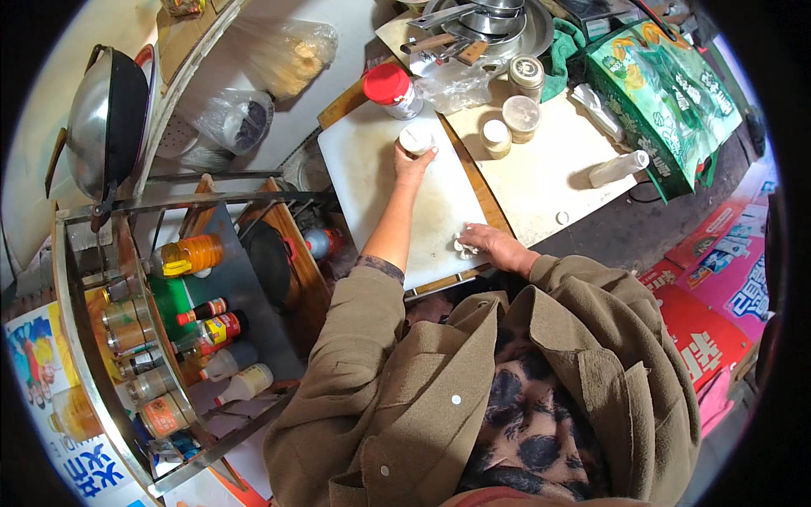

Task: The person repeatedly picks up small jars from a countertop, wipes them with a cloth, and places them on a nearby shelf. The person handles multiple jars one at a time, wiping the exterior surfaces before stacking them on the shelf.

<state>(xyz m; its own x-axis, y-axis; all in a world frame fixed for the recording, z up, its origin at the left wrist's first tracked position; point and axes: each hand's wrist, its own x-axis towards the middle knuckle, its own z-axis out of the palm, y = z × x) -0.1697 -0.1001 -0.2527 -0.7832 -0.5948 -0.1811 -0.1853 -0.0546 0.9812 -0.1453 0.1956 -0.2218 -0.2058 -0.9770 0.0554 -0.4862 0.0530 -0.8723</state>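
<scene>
My left hand (411, 166) reaches over the white cutting board (372, 182), its fingers wrapped around a small round jar with a white top (416, 139). Near the board's front right edge, my right hand (500, 247) has its fingers over a small crumpled white wad (464, 246), perhaps tissue or cloth; its exact kind is unclear. The wad touches the board and sticks out past the fingertips. A red-lidded tub (394, 91) stands just beyond the jar, at the board's far edge.
Several small jars (521, 118) and a white bottle (619, 168) are on the pale board to the right. Pans (494, 24) are stacked behind. A green shopping bag (659, 101) stands far right. Left, a metal rack (135, 338) holds bottles; a wok (106, 127) hangs above.
</scene>
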